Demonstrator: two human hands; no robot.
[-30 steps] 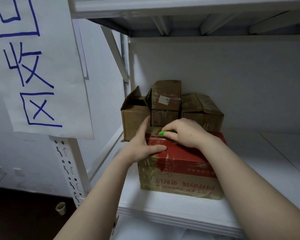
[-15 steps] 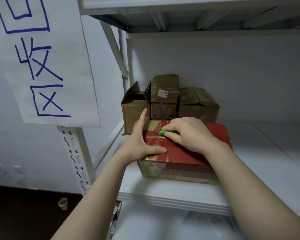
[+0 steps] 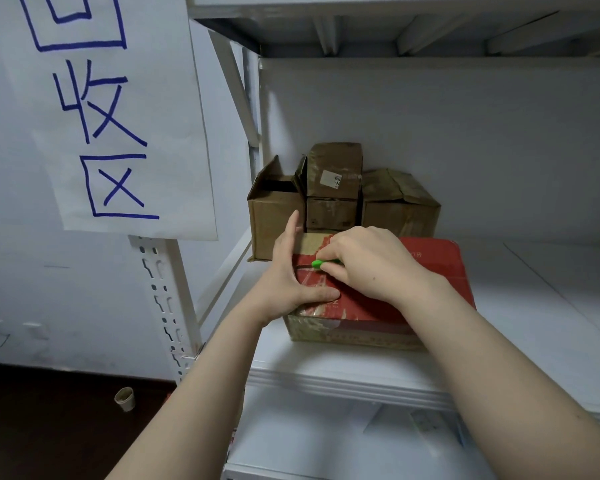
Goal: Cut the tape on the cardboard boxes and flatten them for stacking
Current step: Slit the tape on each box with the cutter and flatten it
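A red-topped cardboard box (image 3: 426, 271) sits on the white shelf (image 3: 361, 375), its top sealed with clear tape. My left hand (image 3: 291, 275) lies at the box's left end, thumb flat on the top, fingers straight along the left edge. My right hand (image 3: 364, 265) grips a green-handled cutter (image 3: 321, 263), whose tip points left at the tape near my left hand. Behind stand several brown boxes: an open one (image 3: 274, 216) at left, two small stacked ones (image 3: 333, 188) in the middle, and a closed one (image 3: 400, 206) at right.
A paper sign (image 3: 118, 116) with blue characters hangs at left on the rack's perforated upright (image 3: 163, 299). A small paper cup (image 3: 124, 398) stands on the dark floor. The upper shelf's underside is close above. The shelf runs on to the right; papers lie on the lower shelf (image 3: 413, 427).
The cutter and my right hand have stayed near the left end of the tape, edging slightly. My head has risen, so more of the box top shows. My left hand holds its place.
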